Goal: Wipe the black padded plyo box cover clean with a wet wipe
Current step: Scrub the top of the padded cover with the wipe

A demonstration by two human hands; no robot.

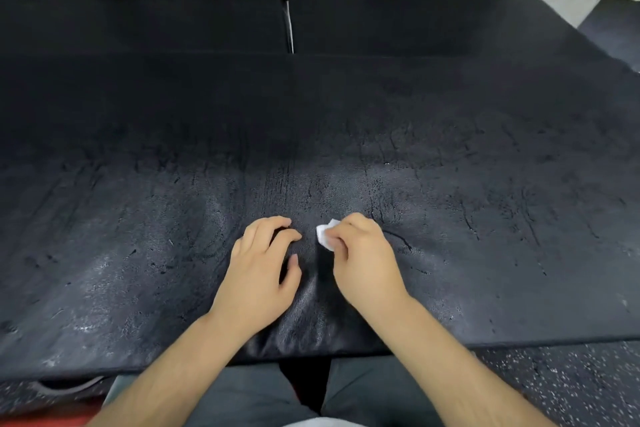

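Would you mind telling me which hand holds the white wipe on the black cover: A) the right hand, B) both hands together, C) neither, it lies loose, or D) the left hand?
A: the wet wipe is pinched in the fingers of the right hand, while the left hand rests on the plyo box cover beside it, apart from the wipe.

Open cover [450, 149] beyond left hand [263, 270]

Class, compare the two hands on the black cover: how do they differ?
The right hand pinches a white wipe; the left hand holds nothing. The left hand's fingers are spread, the right hand's bunched. Both rest on the cover.
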